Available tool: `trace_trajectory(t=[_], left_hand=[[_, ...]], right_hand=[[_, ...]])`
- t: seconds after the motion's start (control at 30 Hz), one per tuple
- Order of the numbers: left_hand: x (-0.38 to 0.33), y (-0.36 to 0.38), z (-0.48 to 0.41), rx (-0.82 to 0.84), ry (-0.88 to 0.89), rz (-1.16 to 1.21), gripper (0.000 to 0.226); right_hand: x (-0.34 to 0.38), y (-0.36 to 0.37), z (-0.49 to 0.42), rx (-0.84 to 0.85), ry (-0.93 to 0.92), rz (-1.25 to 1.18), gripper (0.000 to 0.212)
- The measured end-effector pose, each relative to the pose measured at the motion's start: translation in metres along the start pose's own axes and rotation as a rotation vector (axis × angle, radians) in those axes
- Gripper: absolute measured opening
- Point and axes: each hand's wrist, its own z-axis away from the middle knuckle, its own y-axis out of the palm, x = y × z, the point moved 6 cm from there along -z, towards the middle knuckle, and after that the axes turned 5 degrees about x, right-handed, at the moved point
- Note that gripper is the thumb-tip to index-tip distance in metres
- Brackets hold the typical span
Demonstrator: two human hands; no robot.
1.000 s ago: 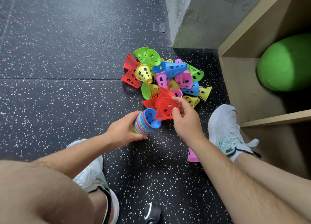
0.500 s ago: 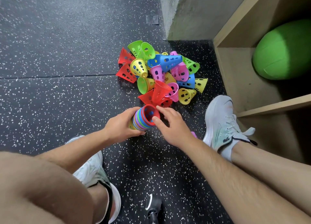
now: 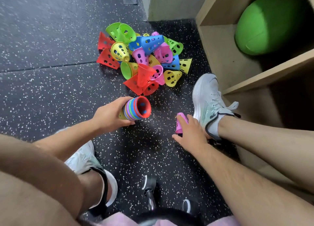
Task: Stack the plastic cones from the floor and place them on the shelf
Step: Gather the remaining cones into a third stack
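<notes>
My left hand [image 3: 108, 115] grips a nested stack of cones [image 3: 136, 111] lying sideways just above the floor, its mouth facing right, with a red cone innermost. My right hand [image 3: 191, 132] closes over a single pink cone [image 3: 180, 122] that lies on the floor beside my right shoe; my fingers hide most of it. A loose pile of cones [image 3: 144, 59] in red, green, yellow, blue and pink lies on the floor beyond both hands. The wooden shelf [image 3: 219, 55] stands at the right.
A green ball [image 3: 265, 21] fills the back of the shelf's compartment. My right shoe [image 3: 206, 100] stands in front of the shelf, my left shoe [image 3: 81, 159] lower left. A concrete wall [image 3: 169, 3] meets the speckled black floor [image 3: 51, 89] behind the pile.
The red cone my right hand held went into the stack. That hand then moved right and back to the pink cone by my shoe. The left hand kept its grip.
</notes>
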Motion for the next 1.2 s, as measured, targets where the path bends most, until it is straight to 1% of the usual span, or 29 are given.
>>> trace_trajectory(t=[0.17,0.3,0.4,0.47,0.53,0.57,0.63,0.73,0.77,0.87,0.9,0.97,1.03,1.13,1.2], left_hand=[[0.002,0.001,0.0,0.013,0.005,0.008,0.088],[0.005,0.001,0.001,0.01,-0.006,0.028,0.089],[0.006,0.001,0.001,0.0,-0.01,0.047,0.088],[0.008,-0.001,0.002,-0.022,-0.02,0.085,0.086],[0.011,-0.002,0.002,-0.048,-0.047,0.139,0.085],[0.013,-0.003,0.001,-0.058,-0.059,0.166,0.085],[0.017,-0.004,0.001,-0.067,-0.079,0.224,0.086],[0.02,-0.005,0.001,-0.074,-0.098,0.292,0.085],[0.02,-0.005,0.001,-0.073,-0.099,0.296,0.085],[0.018,-0.005,0.002,-0.075,-0.094,0.289,0.084],[0.018,-0.005,0.002,-0.079,-0.095,0.292,0.084],[0.018,-0.005,0.002,-0.084,-0.099,0.301,0.085],[0.02,-0.005,0.002,-0.087,-0.11,0.3,0.087],[0.019,-0.003,0.003,-0.077,-0.106,0.266,0.087],[0.017,-0.002,0.003,-0.076,-0.096,0.258,0.086]], right_hand=[[0.01,0.007,-0.013,0.051,0.005,-0.076,0.06],[0.024,0.004,-0.015,0.038,-0.011,-0.226,0.059],[0.039,-0.02,-0.016,-0.061,-0.06,-0.393,0.058],[0.047,-0.041,-0.018,-0.14,-0.074,-0.557,0.068],[0.054,-0.062,-0.019,-0.266,-0.098,-0.742,0.078],[0.057,-0.071,-0.018,-0.338,-0.114,-0.809,0.079],[0.064,-0.088,-0.016,-0.442,-0.134,-0.899,0.075],[0.079,-0.107,-0.015,-0.523,-0.223,-0.953,0.066],[0.086,-0.11,-0.016,-0.51,-0.261,-0.951,0.069],[0.11,-0.109,-0.02,-0.35,-0.341,-0.892,0.09],[0.117,-0.107,-0.021,-0.303,-0.359,-0.842,0.095],[0.129,-0.102,-0.024,-0.26,-0.381,-0.696,0.099],[0.138,-0.096,-0.029,-0.226,-0.388,-0.59,0.099],[0.147,-0.082,-0.039,-0.077,-0.376,-0.547,0.091],[0.149,-0.074,-0.044,-0.029,-0.376,-0.527,0.086]])
